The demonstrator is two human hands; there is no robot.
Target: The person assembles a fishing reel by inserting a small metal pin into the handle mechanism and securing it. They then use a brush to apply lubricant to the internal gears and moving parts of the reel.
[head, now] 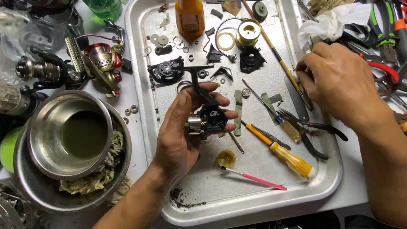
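Teardown is well underway here, going by the parts spread out on the metal tray [327,176]. The left hand [185,134] sits over the middle of the tray, fingers wrapped about halfway closed around a black fishing reel body [207,116], with the stem and foot sticking up past the thumb. So the body is off the tray, held just above its centre.

The right hand [337,79] is at the tray's right rim, curled down with the fingertips tucked under. Can't tell whether it's pinching anything; it's right beside the thin wooden stick [271,44] and the white rag [333,20] that lies just outside the rim.

On the tray's near half, below the reel body: a yellow-handled screwdriver [286,153], black pliers [307,133], a pink-handled brush [254,178] and a yellow blob of grease [225,157]. Toward the far edge there's an orange oil bottle [188,10], a gold spool [247,32] and assorted washers and black bits.

Left of the tray sit a steel bowl [67,130] holding murky liquid and another reel in red and gold [105,62].

My read: this is the clean-and-inspect stage with the body stripped. Whatever tool comes next needs a steady left-hand hold and care around the small loose parts.
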